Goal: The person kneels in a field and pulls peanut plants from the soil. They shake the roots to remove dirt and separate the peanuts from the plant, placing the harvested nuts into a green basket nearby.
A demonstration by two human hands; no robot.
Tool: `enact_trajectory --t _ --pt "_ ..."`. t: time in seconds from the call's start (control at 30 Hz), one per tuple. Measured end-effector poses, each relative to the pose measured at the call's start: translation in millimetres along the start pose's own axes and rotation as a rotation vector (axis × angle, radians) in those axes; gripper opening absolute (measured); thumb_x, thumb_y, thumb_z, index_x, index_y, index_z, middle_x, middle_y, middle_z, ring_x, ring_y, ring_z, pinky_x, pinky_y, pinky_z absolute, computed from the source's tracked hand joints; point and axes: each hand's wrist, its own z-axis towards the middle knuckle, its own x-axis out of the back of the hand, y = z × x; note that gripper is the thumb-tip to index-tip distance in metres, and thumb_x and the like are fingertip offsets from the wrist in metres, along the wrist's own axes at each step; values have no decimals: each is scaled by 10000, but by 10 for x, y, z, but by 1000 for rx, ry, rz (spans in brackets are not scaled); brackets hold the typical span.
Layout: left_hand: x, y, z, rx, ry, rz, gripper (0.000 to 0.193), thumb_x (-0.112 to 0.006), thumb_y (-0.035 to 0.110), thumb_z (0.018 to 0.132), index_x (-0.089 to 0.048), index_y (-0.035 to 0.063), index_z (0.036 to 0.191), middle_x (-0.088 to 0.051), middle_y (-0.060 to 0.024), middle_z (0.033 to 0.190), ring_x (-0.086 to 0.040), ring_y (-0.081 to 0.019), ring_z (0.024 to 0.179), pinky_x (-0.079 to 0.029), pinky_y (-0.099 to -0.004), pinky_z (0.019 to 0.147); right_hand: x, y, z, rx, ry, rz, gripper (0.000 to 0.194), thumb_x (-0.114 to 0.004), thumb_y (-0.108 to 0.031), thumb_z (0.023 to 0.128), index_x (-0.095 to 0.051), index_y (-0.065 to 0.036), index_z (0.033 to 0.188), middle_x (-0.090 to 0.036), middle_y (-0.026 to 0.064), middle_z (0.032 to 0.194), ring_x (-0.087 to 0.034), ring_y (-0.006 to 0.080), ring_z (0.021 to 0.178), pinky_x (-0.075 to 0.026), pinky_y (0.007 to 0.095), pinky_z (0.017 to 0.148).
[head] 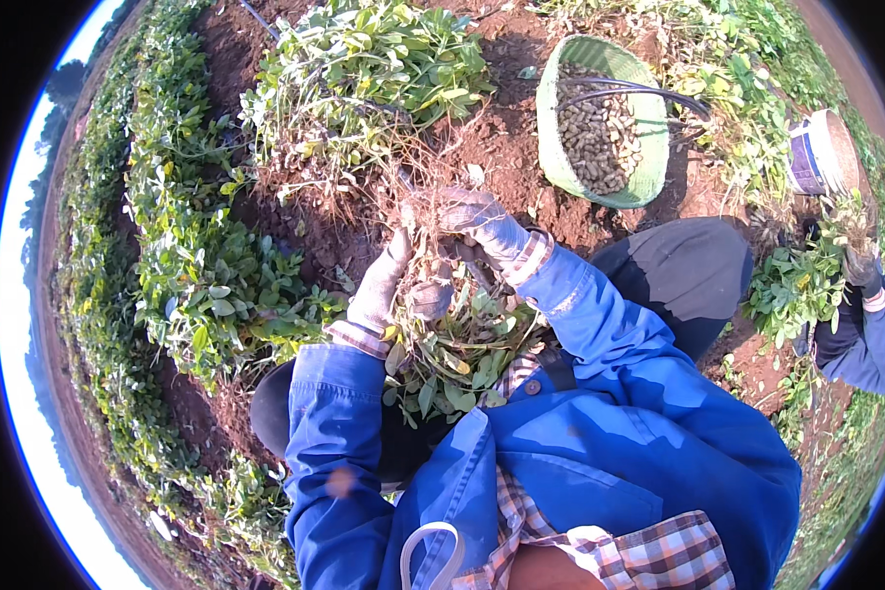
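My left hand [383,284], in a pale, soiled work glove, is closed around the left side of a pulled peanut plant's root end. My right hand [479,225], gloved alike, grips the same roots from the right. Thin roots and pods [422,254] show between the hands, and the plant's leafy stems [457,354] hang down over my lap. A pale green woven basket [656,158] with dark handles stands beyond my right arm and holds many peanut pods [601,140]. Some fingers are hidden by roots.
A heap of pulled peanut plants [383,66] lies on the reddish soil ahead. Rows of green plants [192,280] run along the left. At the right, a co-worker's gloved hand [863,269] holds another plant near a white and purple bucket [807,158].
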Motion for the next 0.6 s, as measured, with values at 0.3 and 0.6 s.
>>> enact_trajectory --t 0.3,0.6 --pt "-243 -59 59 -139 294 618 512 -578 441 912 -570 33 1221 -602 -24 1111 -536 -113 966 -407 -278 845 -204 4 -128 362 -15 59 180 -615 -171 916 -613 -52 1050 -629 22 985 -582 109 904 -468 268 828" --pt "-274 -74 48 -253 298 658 445 -556 333 928 -589 9 1231 -635 -25 1138 -573 -104 1011 -434 -278 910 -54 139 1 326 108 -219 213 -616 -131 836 -614 -43 1030 -621 50 947 -594 148 885 -475 291 792"
